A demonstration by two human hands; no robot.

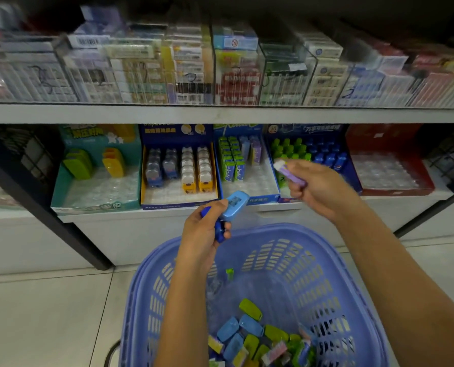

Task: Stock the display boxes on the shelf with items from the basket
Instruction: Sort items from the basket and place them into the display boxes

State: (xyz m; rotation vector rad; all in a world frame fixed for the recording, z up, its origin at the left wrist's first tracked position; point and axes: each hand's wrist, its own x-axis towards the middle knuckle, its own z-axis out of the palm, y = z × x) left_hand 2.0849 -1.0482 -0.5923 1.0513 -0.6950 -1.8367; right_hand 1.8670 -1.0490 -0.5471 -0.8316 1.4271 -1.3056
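Observation:
A blue plastic basket [324,263] stands on the floor below me, with several small blue, green and pink items [249,332] in its bottom. My left hand [203,234] grips a light blue case [235,203] and a darker blue item [219,230] above the basket's far rim. My right hand [318,189] holds a purple item with a white tip [289,169] in front of the display box of green and blue bottles [309,152]. To its left stands a box of green and purple packs [236,160].
The lower shelf [167,213] also carries a teal box [98,165] with green and yellow cases, a blue box [178,165] of animal-shaped items, and a red box [387,160]. Clear bins of packs fill the upper shelf [220,112]. Tiled floor lies to the left.

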